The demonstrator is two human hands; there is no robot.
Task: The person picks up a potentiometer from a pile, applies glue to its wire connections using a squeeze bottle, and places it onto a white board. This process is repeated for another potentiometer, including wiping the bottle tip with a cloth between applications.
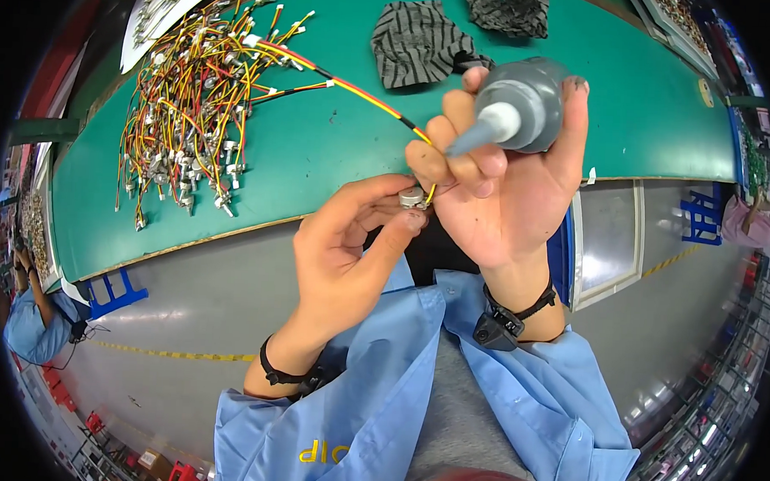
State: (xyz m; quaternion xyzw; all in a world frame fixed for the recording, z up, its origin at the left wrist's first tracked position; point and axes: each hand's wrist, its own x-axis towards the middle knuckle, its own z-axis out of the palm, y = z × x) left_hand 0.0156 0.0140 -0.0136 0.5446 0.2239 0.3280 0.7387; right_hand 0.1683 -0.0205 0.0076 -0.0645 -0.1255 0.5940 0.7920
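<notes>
My left hand (351,239) pinches a small round metal part (411,196) between thumb and fingers, just off the green table's front edge. My right hand (506,177) grips a grey squeeze bottle (525,103) with a pale nozzle pointing down-left toward that part. The same hand's lower fingers also hold the red, yellow and black wire lead (356,88) that runs from the part back across the table.
A large heap of similar wire leads with metal parts (195,98) lies on the green table (320,153) at the left. Two striped grey cloths (422,40) lie at the back. Another person in blue (30,321) sits at far left.
</notes>
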